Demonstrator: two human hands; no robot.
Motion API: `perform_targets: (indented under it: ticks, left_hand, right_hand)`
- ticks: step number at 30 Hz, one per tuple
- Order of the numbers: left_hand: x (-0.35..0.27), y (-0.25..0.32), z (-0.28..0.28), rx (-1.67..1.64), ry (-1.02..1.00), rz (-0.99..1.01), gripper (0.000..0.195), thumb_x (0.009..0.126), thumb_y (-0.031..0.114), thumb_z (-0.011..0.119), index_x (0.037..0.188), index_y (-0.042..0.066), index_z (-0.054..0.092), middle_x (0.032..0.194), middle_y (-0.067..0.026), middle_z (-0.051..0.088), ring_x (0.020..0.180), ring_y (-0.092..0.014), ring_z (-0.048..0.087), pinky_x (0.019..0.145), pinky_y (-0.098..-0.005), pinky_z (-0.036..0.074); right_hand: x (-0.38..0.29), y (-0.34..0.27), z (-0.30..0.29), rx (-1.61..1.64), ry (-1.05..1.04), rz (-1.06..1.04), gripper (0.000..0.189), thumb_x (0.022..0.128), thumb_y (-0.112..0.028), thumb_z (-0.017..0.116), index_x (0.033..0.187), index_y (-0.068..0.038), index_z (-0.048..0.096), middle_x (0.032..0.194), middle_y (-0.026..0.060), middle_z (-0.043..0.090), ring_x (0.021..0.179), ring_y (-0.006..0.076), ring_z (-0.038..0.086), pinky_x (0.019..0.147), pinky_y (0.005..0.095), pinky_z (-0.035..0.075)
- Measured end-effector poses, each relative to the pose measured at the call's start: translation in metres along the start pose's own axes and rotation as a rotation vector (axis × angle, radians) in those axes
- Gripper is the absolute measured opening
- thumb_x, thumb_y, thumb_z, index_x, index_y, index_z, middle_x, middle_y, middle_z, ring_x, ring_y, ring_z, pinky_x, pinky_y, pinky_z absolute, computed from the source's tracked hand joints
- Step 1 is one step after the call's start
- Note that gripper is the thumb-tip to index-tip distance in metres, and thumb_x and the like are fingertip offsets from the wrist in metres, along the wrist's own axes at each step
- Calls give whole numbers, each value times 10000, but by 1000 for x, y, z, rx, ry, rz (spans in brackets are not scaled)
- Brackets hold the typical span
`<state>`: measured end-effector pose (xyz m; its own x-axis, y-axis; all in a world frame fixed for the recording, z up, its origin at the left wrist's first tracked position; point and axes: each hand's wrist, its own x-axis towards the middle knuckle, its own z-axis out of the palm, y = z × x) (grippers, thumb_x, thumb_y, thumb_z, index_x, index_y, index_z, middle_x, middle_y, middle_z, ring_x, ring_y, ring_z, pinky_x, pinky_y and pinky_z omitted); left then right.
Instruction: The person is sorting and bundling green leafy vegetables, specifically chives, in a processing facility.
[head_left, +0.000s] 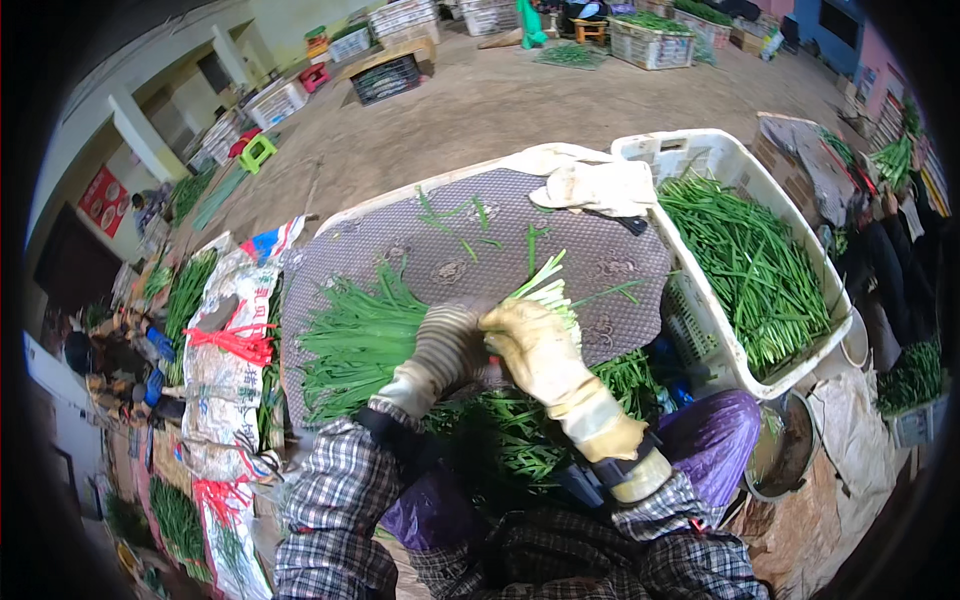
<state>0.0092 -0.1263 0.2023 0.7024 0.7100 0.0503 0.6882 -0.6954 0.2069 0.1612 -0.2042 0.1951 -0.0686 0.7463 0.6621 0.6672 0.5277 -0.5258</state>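
Observation:
A bunch of long green leafy stalks (364, 337), perhaps Chinese chives, lies across a patterned grey-purple mat (450, 244). My left hand (450, 341), in a striped glove, is shut around the middle of the bunch. My right hand (525, 341), in a cream rubber glove, grips it close to the pale stem ends, which point up and right. Both hands are near each other at the mat's front edge; the fingers of the left are blurred and partly hidden. Loose leaves lie scattered behind the hands, and more greens (517, 435) are piled below, between the knees.
At right stands a white plastic crate (757, 382) full of green stalks, with a cream glove (596, 187) by its corner and a metal bucket (787, 457) in front. Red ties (232, 343) lie on a printed woven sack (240, 397) at left. Co-workers sit on both sides.

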Motion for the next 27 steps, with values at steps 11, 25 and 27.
perform_targets:
  ticks: [11, 25, 27]
  left_hand:
    - [29, -7, -2, -80, -230, -78, 551, 607, 443, 870, 972, 71, 691, 893, -206, 692, 853, -385, 664, 757, -445, 536]
    - [13, -17, -6, 45, -132, 23, 489, 612, 420, 776, 769, -28, 659, 685, -204, 637, 626, -367, 623, 597, -458, 517]
    - [16, -17, -8, -8, -194, 0, 688, 591, 535, 808, 913, -50, 642, 752, -217, 653, 703, -377, 650, 662, -453, 525]
  right_hand:
    - [-25, 32, 24, 517, 188, 506, 203, 835, 73, 503, 980, -11, 617, 793, 39, 550, 689, 115, 504, 650, 240, 453]
    - [-7, 28, 34, -149, -123, 25, 125, 850, -147, 621, 755, -67, 610, 724, 99, 560, 663, 272, 554, 624, 378, 454]
    - [0, 25, 27, -197, -62, -25, 121, 821, -153, 675, 753, -64, 628, 721, 116, 571, 673, 299, 575, 617, 390, 467]
